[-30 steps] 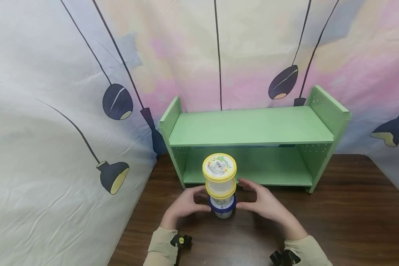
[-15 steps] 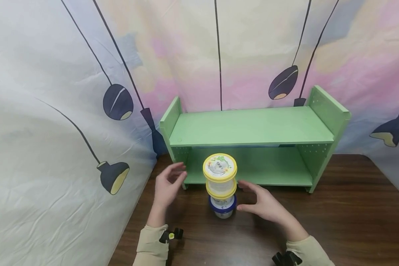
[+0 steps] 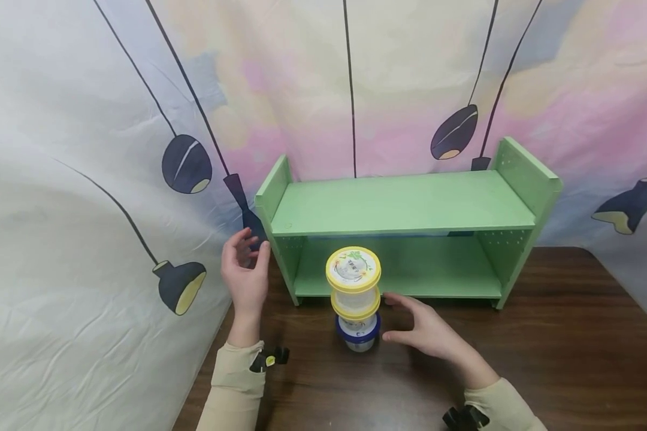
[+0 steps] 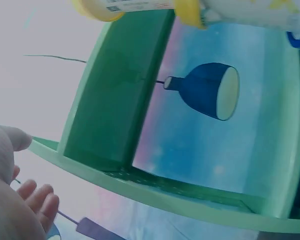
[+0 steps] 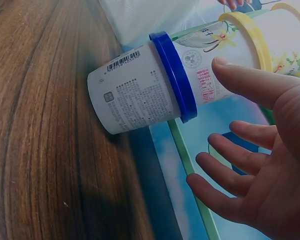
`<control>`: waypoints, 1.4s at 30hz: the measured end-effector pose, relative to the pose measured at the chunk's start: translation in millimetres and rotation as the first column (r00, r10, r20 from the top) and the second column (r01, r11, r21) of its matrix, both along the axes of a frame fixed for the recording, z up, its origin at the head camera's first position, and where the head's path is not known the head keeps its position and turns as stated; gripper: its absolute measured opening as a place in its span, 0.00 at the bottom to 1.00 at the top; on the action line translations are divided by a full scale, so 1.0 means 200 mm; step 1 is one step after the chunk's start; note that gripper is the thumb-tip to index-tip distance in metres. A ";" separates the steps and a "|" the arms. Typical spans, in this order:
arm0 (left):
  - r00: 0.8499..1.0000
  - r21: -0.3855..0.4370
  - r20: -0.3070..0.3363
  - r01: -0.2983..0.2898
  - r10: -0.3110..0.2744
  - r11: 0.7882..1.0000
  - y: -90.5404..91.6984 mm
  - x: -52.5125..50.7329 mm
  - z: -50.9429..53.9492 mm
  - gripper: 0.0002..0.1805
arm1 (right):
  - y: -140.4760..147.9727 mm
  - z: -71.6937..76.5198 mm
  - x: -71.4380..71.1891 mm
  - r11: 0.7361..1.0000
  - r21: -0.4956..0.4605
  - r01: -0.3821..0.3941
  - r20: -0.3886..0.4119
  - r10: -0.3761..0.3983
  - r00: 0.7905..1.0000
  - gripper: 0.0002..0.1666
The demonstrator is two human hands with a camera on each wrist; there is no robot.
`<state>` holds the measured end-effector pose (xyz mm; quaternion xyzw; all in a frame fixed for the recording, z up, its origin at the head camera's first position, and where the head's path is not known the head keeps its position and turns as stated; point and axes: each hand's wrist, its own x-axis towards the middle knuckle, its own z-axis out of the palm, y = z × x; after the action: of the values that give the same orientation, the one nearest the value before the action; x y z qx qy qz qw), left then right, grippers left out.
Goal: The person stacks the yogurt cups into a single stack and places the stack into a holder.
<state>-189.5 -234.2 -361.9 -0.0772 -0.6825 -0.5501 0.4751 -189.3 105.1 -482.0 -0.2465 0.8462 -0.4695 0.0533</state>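
Observation:
Three tubs stand stacked upright on the table: a blue-lidded tub at the bottom and two yellow-lidded tubs above it. The left hand is raised beside the green shelf's left end, fingers loosely bent, holding nothing. Just right of the stack, the right hand has its fingers spread and relaxed. In the right wrist view a gap shows between most of its fingers and the tubs; whether the thumb touches a tub cannot be told.
A green two-level shelf stands behind the stack at the back of the brown wooden table. A cloth printed with hanging lamps covers the left side and the back.
The left hand has moved away from the stack, leftward and up, to beside the shelf's left end. The right hand has stayed almost in place, and the stack stands as before.

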 end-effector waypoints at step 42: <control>0.993 0.117 0.079 -0.092 0.083 0.989 -0.05 -0.28 -0.01 0.12 | -0.04 -0.02 0.00 0.997 -0.076 0.034 0.023 -0.032 0.999 0.50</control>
<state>-245.2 -243.7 -364.5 0.0021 -0.6677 -0.5713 0.4772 -188.8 98.0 -486.6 -0.2292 0.8309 -0.5050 0.0453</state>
